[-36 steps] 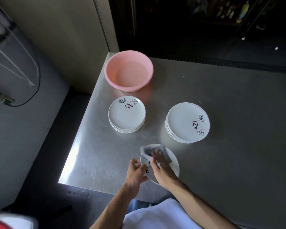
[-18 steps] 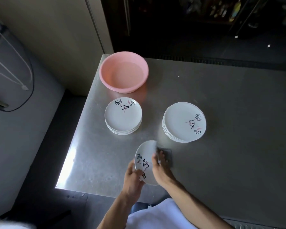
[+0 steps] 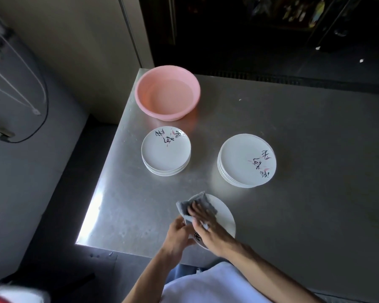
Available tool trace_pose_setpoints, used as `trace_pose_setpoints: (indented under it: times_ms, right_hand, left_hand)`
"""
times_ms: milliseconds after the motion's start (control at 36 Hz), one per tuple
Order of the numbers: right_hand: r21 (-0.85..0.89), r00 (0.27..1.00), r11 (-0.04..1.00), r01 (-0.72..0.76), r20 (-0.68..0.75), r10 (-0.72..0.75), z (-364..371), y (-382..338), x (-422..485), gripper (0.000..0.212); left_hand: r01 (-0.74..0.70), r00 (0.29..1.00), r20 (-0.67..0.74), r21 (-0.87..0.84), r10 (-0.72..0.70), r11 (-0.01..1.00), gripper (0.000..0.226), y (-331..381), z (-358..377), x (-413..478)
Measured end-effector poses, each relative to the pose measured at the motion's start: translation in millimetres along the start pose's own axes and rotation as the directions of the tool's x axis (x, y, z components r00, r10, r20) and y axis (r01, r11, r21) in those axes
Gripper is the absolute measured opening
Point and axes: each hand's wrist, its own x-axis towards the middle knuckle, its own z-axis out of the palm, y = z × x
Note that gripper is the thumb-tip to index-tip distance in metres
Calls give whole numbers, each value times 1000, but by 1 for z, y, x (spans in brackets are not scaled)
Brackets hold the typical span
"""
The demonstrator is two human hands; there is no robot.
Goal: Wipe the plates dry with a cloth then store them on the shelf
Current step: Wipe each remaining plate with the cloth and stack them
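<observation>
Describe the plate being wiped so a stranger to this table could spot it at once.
On the grey table, find the pink basin at the far left corner. Come toward the near edge, past the left stack and right stack, to a single plate. It alone is gripped by the left hand, with the right hand pressing a grey cloth on it.

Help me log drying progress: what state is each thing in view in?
held plate: rim gripped, face under wiping
grey cloth: bunched, pressed on the held plate
left hand: grips the held plate's rim
right hand: fingers flat, pressing the grey cloth
left stack: face up on the table, untouched
right stack: likewise
pink basin: upright, seemingly holding water
</observation>
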Motion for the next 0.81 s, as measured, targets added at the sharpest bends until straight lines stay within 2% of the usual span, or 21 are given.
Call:
trace_pose_setpoints:
  times_ms: [28, 56, 111, 167, 194, 250, 306, 333, 389, 417, 472, 500, 556, 611, 639, 694, 722, 778, 806]
  right_hand:
    - [-57, 999, 998, 37, 35, -35, 0, 5, 1, 58]
    - [-49, 999, 999, -22, 24, 23, -1, 8, 4, 58]
    - [66, 959, 960, -272, -57, 276, -6, 8, 13, 56]
    - [115, 866, 884, -453, -178, 467, -11, 1, 23, 58]
    - [151, 827, 853, -500, -207, 522, -13, -3, 27, 64]
    - [279, 808, 818, -502, -185, 559, -13, -14, 30, 77]
    - [360, 850, 828, -429, -148, 505, -10, -25, 30, 68]
    - [385, 889, 860, -337, -171, 425, -9, -30, 28, 61]
    - [353, 954, 922, -159, -185, 236, -9, -33, 22, 48]
    - [315, 971, 938, -145, -135, 196, -8, -29, 20, 46]
    - [192, 978, 962, -197, -34, 207, -10, -18, 18, 47]
    - [105, 973, 969, -225, -33, 229, -11, -9, 17, 49]
    - [-64, 938, 936, -345, -70, 341, -15, 3, 18, 54]
    - [-140, 871, 861, -489, -127, 475, -19, 7, 20, 56]
    - [-147, 858, 846, -513, -129, 498, -17, 7, 21, 57]
    - [-76, 897, 895, -440, -79, 434, -14, -3, 18, 56]
    - [12, 933, 934, -356, -44, 356, -12, -11, 15, 55]
    - [157, 981, 969, -190, 2, 192, -10, -24, 7, 52]
    - [172, 990, 975, -140, 22, 138, -10, -27, 5, 51]
  left_hand:
    - [1, 1000, 1, -7, -1, 1000, 35, 1, -1, -1]
    - [4, 1000, -8, -22, -4, 1000, 39, 2, -2, -2]
    - [-2, 999, -39, -77, -1, 997, 51, 3, -2, -1]
    - [-4, 995, -101, -135, -9, 991, 54, 4, 0, 1]
    - [-10, 991, -132, -159, -11, 987, 54, 5, 2, 3]
    - [-16, 984, -178, -190, -18, 982, 47, 7, 4, 4]
    - [-28, 968, -250, -164, -14, 986, 15, 9, 4, 5]
    - [-21, 960, -279, -143, -20, 990, 12, 11, 3, 6]
    - [7, 961, -274, -68, -25, 998, 20, 14, 1, 7]
    - [2, 969, -247, -49, -14, 999, 19, 15, 1, 7]
    - [1, 976, -217, -35, -9, 999, 20, 13, 0, 7]
    - [-1, 974, -224, -38, -8, 999, 19, 11, 0, 6]
    - [-11, 970, -242, -60, -4, 998, 24, 10, 0, 4]
    - [-24, 973, -229, -61, 9, 998, 33, 9, -1, 4]
    - [-28, 980, -200, -38, 20, 999, 37, 9, -2, 5]
    - [-23, 992, -127, 46, 28, 999, 46, 10, -2, 4]
    - [-19, 994, -109, 73, 27, 997, 45, 11, 0, 3]
    - [-27, 994, -102, 99, 37, 995, 28, 11, 2, 1]
    - [-27, 994, -105, 98, 37, 995, 22, 9, 2, 1]
